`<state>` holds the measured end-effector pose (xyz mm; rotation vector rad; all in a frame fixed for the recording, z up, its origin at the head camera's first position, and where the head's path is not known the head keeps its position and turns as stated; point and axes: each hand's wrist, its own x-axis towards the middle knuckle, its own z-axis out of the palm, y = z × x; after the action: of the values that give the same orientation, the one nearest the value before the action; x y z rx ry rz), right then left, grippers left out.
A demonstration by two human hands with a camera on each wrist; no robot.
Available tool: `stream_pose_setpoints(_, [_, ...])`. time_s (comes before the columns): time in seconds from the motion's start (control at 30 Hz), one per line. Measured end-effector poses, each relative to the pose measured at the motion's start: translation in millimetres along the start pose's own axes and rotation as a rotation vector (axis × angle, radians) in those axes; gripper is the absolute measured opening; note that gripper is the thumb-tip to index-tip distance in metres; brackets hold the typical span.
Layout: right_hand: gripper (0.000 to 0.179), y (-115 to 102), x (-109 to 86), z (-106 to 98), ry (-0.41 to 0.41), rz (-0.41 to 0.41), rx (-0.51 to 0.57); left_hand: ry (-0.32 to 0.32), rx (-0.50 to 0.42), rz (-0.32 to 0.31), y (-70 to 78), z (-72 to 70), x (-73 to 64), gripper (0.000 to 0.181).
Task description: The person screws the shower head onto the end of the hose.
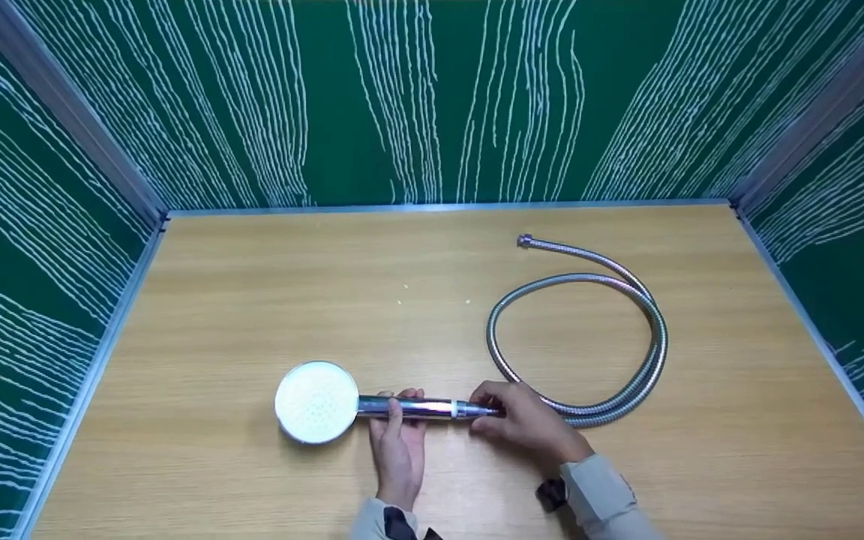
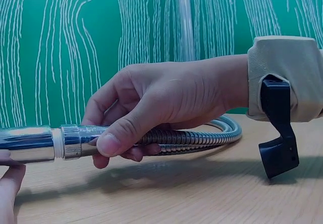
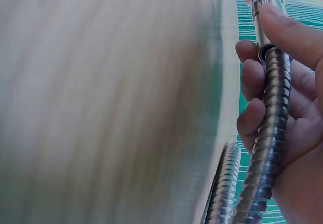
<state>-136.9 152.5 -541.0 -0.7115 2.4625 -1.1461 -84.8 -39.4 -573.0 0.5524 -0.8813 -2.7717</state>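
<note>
- Head view: on the pale wood-grain counter (image 1: 214, 322), a coiled, ribbed, silver metal hose (image 1: 658, 330) lies right of centre; twisting of its slack is best avoided.
- A round, white-faced shower head with chrome handle (image 1: 327, 405) is held near the front, left of the coil, gripped between the left hand's (image 1: 397, 450) thumb and fingers; it should be kept steady.
- By the right hand (image 1: 526, 421), fingers curled, the conical chrome connector (image 2: 72, 141) is pinched; straight alignment is advised.
- At the narrow white ring (image 2: 58, 144), forcing should be avoided.

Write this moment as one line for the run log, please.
left hand: holds shower handle; right hand: pinches hose connector at handle's end; white band: visible between handle and connector; hose: looped on table
</note>
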Motion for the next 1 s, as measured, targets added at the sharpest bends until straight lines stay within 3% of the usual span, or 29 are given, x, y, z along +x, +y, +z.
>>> stream_pose_setpoints(0.23, [0.025, 1.5, 0.4, -3.6, -0.056, -0.005, 0.036, -0.020, 0.009, -0.014, 1.2, -0.6, 0.1, 0.013])
stream_pose_setpoints(0.43, [0.024, 2.4, 0.8, -6.3, -0.082, -0.042, 0.000, -0.039, 0.022, -0.018, 1.2, -0.2, -0.1, 0.010])
stream_pose_setpoints(0.73, [0.025, 2.5, 3.9, -7.2, -0.125, -0.035, 0.006, -0.017, 0.009, -0.011, 1.2, 0.2, 0.9, 0.012])
stream_pose_setpoints(1.0, [0.036, 0.7, 3.4, -4.7, -0.075, -0.005, 0.007, 0.009, 0.002, -0.010, -0.1, 0.1, 1.1, 0.010])
